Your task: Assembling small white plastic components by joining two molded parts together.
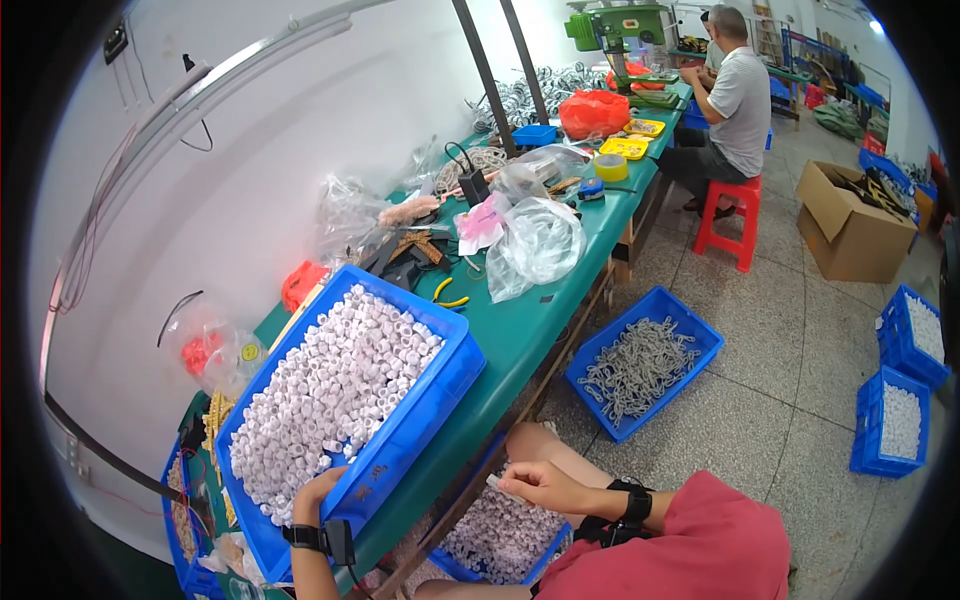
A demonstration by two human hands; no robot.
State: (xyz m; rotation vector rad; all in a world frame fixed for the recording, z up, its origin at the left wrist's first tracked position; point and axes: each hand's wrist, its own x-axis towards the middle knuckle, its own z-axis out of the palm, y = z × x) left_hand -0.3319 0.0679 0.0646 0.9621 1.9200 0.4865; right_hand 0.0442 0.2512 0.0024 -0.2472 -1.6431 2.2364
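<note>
A large blue crate [420,420] heaped with small white plastic caps [335,385] stands tilted on the green workbench. My left hand [313,497] is at the crate's near rim, beside the caps. Its fingers are bent and partly hidden, so I cannot tell whether they hold anything. Lower right of it, my right hand [548,488] is closed, with a small whitish piece [500,486] pinched at the fingertips. Under that hand, below the bench edge, sits another blue crate [440,562] of similar white pieces [500,540].
Yellow-handled pliers [452,298], plastic bags [540,245] and tape [610,167] lie along the bench [510,330]. A blue crate of grey metal parts [640,368] stands on the floor. Farther off, a person [735,100] sits on a red stool [733,220] near a cardboard box [850,235].
</note>
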